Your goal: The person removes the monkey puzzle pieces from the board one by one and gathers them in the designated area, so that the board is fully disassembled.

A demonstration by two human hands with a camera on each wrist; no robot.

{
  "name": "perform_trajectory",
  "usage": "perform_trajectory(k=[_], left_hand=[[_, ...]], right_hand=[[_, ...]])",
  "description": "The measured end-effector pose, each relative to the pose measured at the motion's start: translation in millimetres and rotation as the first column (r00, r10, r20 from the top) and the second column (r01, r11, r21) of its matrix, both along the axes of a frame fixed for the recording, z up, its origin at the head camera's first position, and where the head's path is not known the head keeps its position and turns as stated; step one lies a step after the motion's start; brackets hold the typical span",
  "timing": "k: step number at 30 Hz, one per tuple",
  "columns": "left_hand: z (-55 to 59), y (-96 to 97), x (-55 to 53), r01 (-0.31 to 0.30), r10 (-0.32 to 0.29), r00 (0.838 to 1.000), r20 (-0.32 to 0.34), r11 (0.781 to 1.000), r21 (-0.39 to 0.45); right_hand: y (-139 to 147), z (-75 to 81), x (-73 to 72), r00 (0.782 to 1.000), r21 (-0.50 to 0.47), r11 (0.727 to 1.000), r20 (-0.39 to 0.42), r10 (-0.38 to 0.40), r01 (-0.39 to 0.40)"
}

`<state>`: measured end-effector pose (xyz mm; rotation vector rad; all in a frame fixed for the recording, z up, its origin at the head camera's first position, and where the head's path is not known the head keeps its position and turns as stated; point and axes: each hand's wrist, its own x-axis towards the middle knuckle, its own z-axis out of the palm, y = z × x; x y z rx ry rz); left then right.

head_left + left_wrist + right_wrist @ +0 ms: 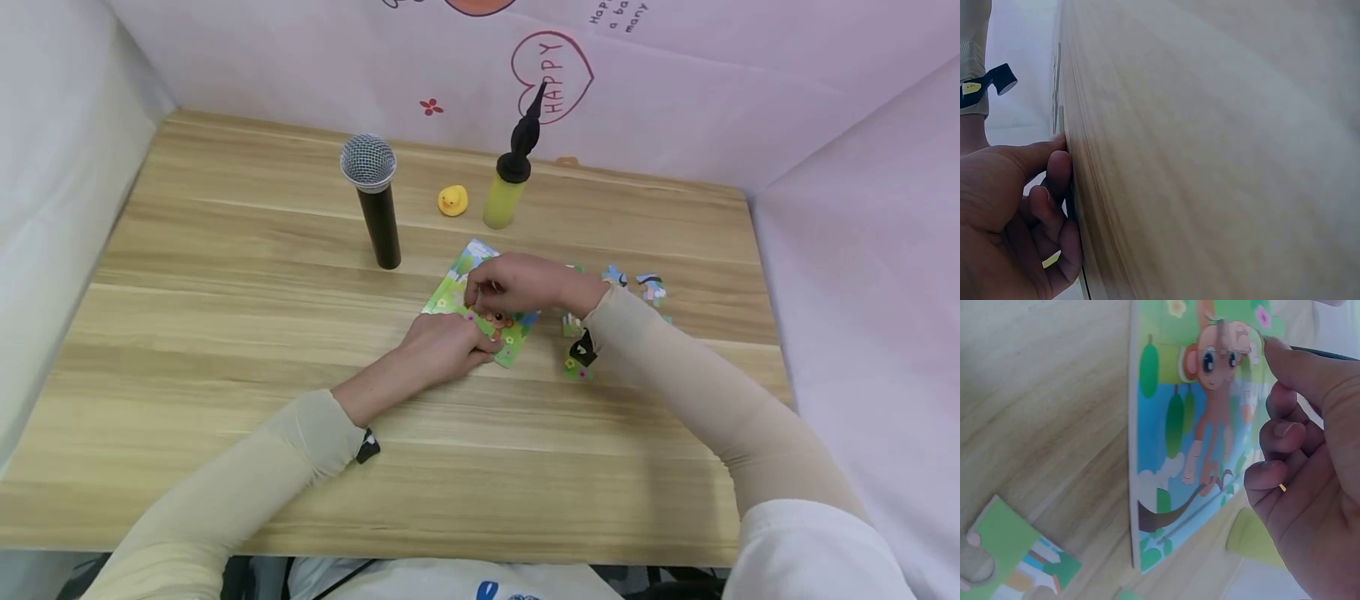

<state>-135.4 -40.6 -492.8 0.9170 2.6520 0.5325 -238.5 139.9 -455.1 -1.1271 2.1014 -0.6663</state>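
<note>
A jigsaw puzzle (450, 292) with a monkey picture lies tilted across the middle of the table; the monkey (1215, 381) shows in the right wrist view. My left hand (447, 346) rests along its near left edge. In the left wrist view the left fingers (1050, 212) are curled down at the edge, the thumb touching there. Over the puzzle, my right hand (517, 282) has its fingers curled. Its thumb meets the rounded rim of a puzzle piece (1239, 337) by the monkey's head; the index fingertip is mostly hidden.
Loose puzzle pieces (652, 288) lie to the right, partly beneath the right forearm; one loose piece (1010, 544) shows close in the right wrist view. Behind the puzzle stand a microphone (381, 221), a yellow rubber duck (452, 201) and a yellow bottle (502, 200) with a black top.
</note>
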Motion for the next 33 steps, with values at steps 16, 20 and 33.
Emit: perform_trajectory(k=[16, 20, 33], left_hand=[[-2.4, 0.4, 0.8, 0.001, -0.001, 1.000, 0.015, 1.000, -0.008], [-2.3, 0.9, 0.3, 0.007, -0.007, 1.000, 0.024, 1.000, -0.002], [0.5, -0.4, 0.5, 0.005, -0.006, 0.998, 0.059, 1.000, 0.015]], right_hand=[[23, 31.3, 3.3, 0.998, 0.000, 0.999, 0.047, -0.039, 0.039], [48, 39.5, 6.0, 0.996, 0.026, 0.998, 0.073, -0.057, 0.055], [184, 41.3, 70.2, 0.768, 0.314, 0.802, 0.255, -0.587, 0.509]])
